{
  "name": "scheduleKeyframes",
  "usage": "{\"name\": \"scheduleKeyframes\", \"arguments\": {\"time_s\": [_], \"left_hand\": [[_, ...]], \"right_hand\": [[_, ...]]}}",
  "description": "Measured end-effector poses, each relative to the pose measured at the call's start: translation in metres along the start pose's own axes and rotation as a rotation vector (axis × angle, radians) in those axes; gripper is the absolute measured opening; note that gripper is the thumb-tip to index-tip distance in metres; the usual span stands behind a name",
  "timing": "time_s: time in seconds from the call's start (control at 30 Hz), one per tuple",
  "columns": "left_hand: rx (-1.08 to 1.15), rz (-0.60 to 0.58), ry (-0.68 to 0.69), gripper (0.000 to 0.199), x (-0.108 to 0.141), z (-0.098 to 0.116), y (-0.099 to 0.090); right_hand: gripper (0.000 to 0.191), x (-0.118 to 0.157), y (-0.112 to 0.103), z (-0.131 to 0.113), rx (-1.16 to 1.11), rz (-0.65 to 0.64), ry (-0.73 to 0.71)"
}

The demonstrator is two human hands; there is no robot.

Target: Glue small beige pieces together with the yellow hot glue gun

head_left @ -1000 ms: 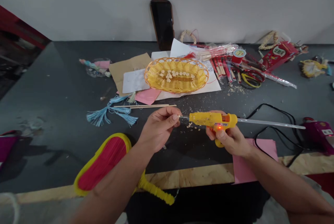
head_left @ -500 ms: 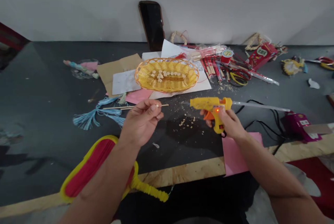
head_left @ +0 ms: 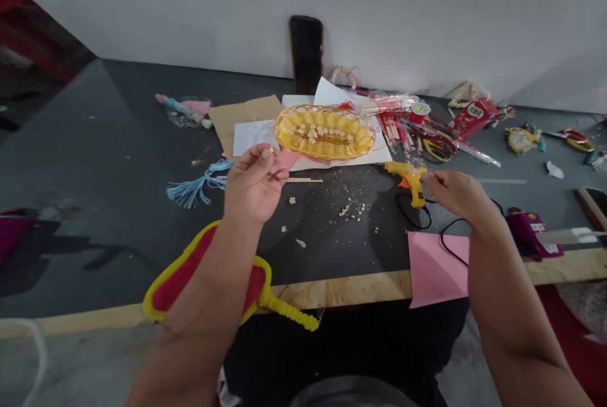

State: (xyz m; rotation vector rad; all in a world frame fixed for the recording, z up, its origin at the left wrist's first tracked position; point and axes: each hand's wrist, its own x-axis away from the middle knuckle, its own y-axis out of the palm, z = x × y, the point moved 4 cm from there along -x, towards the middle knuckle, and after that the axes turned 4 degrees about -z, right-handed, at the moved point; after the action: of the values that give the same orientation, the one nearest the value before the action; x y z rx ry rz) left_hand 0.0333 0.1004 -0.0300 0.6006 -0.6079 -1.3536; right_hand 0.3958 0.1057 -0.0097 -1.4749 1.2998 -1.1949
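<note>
My left grip (head_left: 255, 184) pinched a small pale piece (head_left: 271, 150); my right grip (head_left: 459, 193) was behind the glue gun (head_left: 410, 179), clamped or not I couldn't tell.

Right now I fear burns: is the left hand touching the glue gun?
Apart: the head view shows dark tabletop between left hand and glue gun.
</note>
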Motion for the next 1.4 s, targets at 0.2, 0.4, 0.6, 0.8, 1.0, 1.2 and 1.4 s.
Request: {"name": "scheduleKeyframes", "arguments": {"time_s": [0.2, 0.4, 0.6, 0.8, 1.0, 1.2, 1.4], "left_hand": [[0.041, -0.009, 0.02, 0.018, 0.001, 0.002, -0.001], [0.073, -0.018, 0.033, 0.02, 0.003, 0.004, -0.002], [0.062, -0.049, 0.029, 0.019, 0.004, 0.005, 0.0], [-0.008, -0.081, -0.011, 0.023, 0.008, -0.007, 0.006], [-0.135, -0.14, -0.132, 0.027, 0.024, -0.035, 0.02], [-0.319, -0.158, -0.283, 0.025, 0.039, -0.066, 0.023], [-0.422, -0.164, -0.319, 0.024, 0.045, -0.076, 0.02]], "right_hand": [[0.024, 0.011, 0.023, -0.133, -0.218, 0.017, -0.839], [0.047, -0.011, 0.082, -0.226, -0.068, -0.238, -1.189], [0.032, -0.024, 0.1, -0.239, -0.015, -0.344, -1.263], [0.012, -0.015, 0.079, -0.205, -0.233, -0.227, -1.078], [0.013, 0.015, 0.051, -0.133, -0.904, -0.16, -0.614], [0.026, 0.022, 0.075, -0.108, -1.429, -0.187, -0.386], [0.029, 0.026, 0.078, -0.112, -1.549, -0.241, -0.404]]}}
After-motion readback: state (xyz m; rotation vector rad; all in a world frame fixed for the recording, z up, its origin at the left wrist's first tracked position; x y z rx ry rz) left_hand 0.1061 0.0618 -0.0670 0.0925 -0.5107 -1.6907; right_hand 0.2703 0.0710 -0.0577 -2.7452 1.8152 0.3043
